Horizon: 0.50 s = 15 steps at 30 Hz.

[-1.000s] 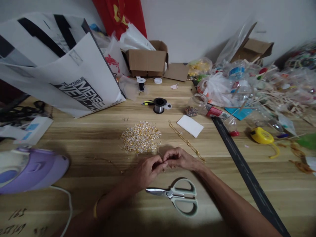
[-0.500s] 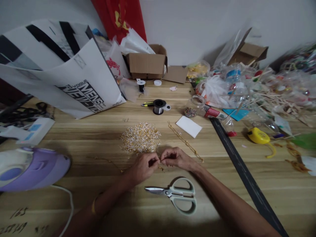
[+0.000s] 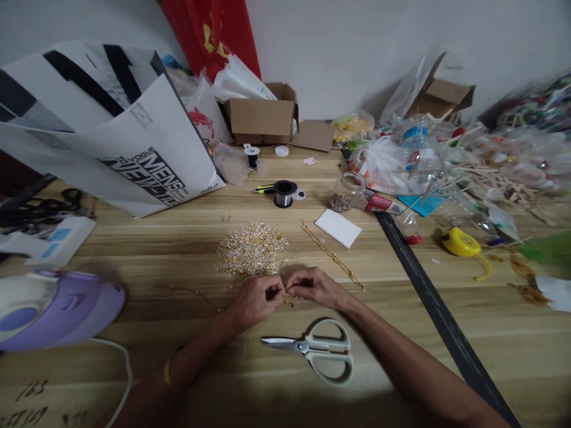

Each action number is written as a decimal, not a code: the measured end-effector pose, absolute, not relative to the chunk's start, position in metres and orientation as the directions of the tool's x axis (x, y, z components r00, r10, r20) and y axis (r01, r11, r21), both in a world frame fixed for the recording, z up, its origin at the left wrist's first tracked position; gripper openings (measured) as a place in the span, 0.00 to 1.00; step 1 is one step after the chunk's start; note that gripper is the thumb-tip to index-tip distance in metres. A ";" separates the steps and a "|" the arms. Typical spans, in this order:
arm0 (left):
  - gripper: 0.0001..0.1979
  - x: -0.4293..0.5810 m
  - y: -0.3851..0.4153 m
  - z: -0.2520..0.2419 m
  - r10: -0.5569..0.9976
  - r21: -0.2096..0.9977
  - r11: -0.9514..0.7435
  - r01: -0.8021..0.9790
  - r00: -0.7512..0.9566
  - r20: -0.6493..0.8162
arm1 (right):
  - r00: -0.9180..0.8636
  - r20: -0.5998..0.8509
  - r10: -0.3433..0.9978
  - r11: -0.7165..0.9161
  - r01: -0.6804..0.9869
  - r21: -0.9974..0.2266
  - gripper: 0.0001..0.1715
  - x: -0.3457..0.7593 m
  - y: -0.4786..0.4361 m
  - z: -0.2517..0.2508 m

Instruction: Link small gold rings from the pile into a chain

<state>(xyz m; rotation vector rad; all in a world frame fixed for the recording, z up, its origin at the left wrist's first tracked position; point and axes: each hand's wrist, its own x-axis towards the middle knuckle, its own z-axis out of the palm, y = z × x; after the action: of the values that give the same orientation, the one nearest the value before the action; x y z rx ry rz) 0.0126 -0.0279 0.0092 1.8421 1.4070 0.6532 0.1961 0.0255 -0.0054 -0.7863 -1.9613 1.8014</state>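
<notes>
My left hand (image 3: 259, 300) and my right hand (image 3: 316, 288) meet at the middle of the table, each closed in a fingertip pinch. Whatever sits between the fingertips is too small to make out. Just beyond them lies a heap of small gold and silver pieces with thin wire ends (image 3: 252, 249). A short gold bit (image 3: 289, 304) shows below the fingers, and a thin gold chain (image 3: 191, 291) runs out to the left of my left hand. Another gold chain (image 3: 330, 254) rests beyond my right hand. Scissors with pale handles (image 3: 328, 351) lie nearer me, blades slightly apart.
A wire spool (image 3: 284, 195) and a white card (image 3: 339, 227) stand beyond the heap. To the right are a jar of beads (image 3: 345, 193), a yellow tape measure (image 3: 461, 242) and plastic clutter. A purple iron (image 3: 75, 309) and a large paper bag (image 3: 134, 154) occupy the left.
The view has shifted slightly, so everything sits a little further left. Both hands keep the same pinch, fingertips close together.
</notes>
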 end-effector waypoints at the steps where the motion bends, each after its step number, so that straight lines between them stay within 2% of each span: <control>1: 0.07 0.012 -0.028 0.009 0.959 0.791 -0.151 0.592 0.282 -0.028 | -0.782 -0.100 0.615 0.035 0.155 -0.987 0.16 0.196 0.026 -0.006; 7: 0.06 0.010 -0.028 0.009 0.952 0.789 -0.154 0.594 0.302 -0.041 | -0.797 -0.043 0.602 0.080 0.114 -0.990 0.16 0.196 0.027 -0.007; 15: 0.06 0.010 -0.028 0.013 0.949 0.781 -0.147 0.607 0.309 -0.060 | -0.777 -0.080 0.624 0.036 0.131 -0.991 0.16 0.195 0.025 -0.006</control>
<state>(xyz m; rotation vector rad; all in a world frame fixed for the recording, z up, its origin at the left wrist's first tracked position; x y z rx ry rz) 0.0100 -0.0277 0.0135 1.8514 1.3867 0.5990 0.1952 0.0249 -0.0056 -0.7643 -1.9458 1.7917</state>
